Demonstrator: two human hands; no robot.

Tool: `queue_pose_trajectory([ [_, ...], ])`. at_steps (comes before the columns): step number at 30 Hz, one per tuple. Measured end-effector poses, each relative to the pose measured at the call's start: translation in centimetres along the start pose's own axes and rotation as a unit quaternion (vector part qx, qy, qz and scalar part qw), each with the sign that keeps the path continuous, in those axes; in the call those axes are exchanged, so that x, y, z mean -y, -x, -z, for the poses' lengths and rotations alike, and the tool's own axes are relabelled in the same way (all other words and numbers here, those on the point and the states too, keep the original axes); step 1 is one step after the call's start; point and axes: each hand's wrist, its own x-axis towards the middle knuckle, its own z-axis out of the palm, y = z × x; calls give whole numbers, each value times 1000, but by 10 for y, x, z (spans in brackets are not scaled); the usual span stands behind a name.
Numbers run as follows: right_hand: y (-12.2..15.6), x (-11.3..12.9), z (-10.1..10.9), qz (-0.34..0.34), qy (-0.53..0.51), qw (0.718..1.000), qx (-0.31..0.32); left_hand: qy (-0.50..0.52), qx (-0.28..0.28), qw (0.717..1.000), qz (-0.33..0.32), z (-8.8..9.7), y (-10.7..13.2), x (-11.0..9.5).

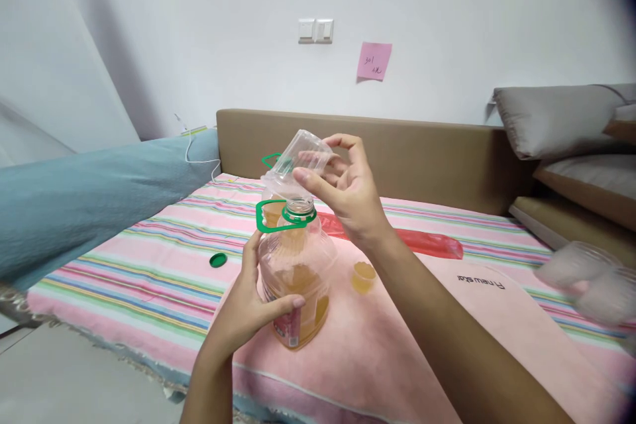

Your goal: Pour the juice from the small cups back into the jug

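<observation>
Right now my right hand [348,195] pinches a clear, ribbed plastic cup [301,158], tipped mouth-down over the open neck of the oil jug [295,271]. My left hand [251,308] wraps the jug's rounded, amber-filled belly, upright on the pink towel [397,344]. A green cap [218,260] lies nearby on the striped bedsheet [149,258].

We take this for a bedroom in a home. Bed [149,258] under a striped pink sheet, low brown headboard [422,152], grey pillows [556,116] stacked right, blue blanket [74,199] left. Plain white wall with light switch [315,30], pink sticky note [373,60].
</observation>
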Motion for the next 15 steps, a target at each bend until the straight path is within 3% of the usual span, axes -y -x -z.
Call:
queue_pose_trajectory([
  [15, -2, 1, 0, 4, -9, 1000, -6, 28, 4, 1000, 6, -2, 0, -4],
])
